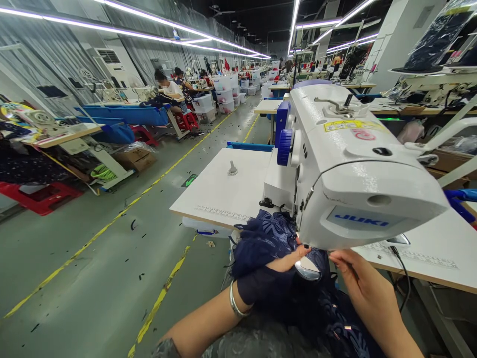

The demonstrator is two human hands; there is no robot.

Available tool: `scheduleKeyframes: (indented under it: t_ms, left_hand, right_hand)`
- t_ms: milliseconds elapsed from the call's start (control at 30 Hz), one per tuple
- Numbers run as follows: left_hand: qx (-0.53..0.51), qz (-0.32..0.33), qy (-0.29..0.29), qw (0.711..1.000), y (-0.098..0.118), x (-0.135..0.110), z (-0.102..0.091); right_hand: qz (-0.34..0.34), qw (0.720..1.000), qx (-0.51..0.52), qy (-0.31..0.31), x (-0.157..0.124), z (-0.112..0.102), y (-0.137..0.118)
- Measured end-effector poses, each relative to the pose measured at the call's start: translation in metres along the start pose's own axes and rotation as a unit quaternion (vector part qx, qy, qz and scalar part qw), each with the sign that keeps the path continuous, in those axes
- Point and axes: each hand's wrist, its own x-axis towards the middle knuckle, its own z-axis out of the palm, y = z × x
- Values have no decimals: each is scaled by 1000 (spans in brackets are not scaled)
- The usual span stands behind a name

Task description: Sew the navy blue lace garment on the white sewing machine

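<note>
A white Juki sewing machine (pixel 346 169) stands on a white table (pixel 223 189) in front of me. Dark navy patterned fabric (pixel 264 238) is bunched under its head and spills toward my lap. My left hand (pixel 290 258) lies on the fabric just beside the needle area, partly draped by cloth, fingers reaching under the machine head and pressing the fabric. My right hand (pixel 357 278) rests at the machine's near end, fingers curled on the fabric's edge below the head. A silver bangle (pixel 234 301) circles my left wrist. The needle itself is hidden.
A grey floor aisle with yellow lines (pixel 112 223) runs to the left. Other workstations, blue bins (pixel 126 114), red stools (pixel 37 196) and seated workers (pixel 167 87) line the far side. More machines stand at right (pixel 428 84).
</note>
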Motion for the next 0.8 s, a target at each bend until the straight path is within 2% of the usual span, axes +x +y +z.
scheduleKeyframes:
  t_ms: [100, 200, 400, 500, 567, 633, 733, 800]
  left_hand:
    - [-3, 0, 26, 1000, -3, 1, -2]
    - [-1, -10, 41, 999, -7, 3, -2]
    - [-16, 16, 71, 997, -9, 4, 0]
    - [-22, 27, 73, 997, -6, 4, 1]
    - [-22, 28, 72, 997, -4, 3, 0]
    - [-21, 29, 79, 996, -2, 1, -1]
    - [-26, 31, 82, 996, -2, 1, -1]
    - [-26, 32, 77, 996, -2, 2, -1]
  right_hand:
    - [30, 998, 60, 7, 2, 5, 0]
    - [65, 995, 78, 15, 2, 11, 1]
    - [20, 994, 110, 21, 5, 22, 0]
    - [47, 990, 131, 19, 5, 28, 5]
    - [91, 983, 156, -14, 6, 30, 10]
    - [154, 964, 202, -86, 9, 30, 14]
    - [236, 906, 289, -200, 20, 26, 16]
    - [258, 875, 336, -233, 29, 21, 14]
